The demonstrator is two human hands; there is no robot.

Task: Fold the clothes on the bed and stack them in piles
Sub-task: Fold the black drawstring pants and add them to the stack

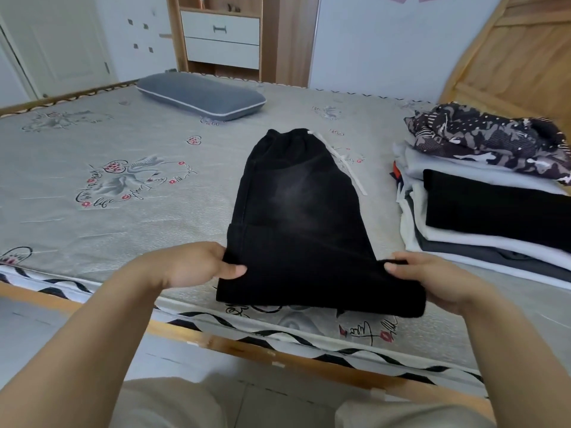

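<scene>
Your two forearms are showing bare from the bottom corners of the view all the way to the wrists, with no sleeve edge in sight. Your left hand [197,265] and right hand [432,281] are wearing no gloves, and I am seeing no rings, watch or bands on them. The thumbnails are looking short and plain. Below, you are wearing light beige trousers [173,406], the cloth looking smooth and unpatterned across both thighs at the frame's lower edge.

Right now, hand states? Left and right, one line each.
Left hand: closed, pinching the near left edge of the black pants.
Right hand: closed, pinching the near right edge of the same pants.
</scene>
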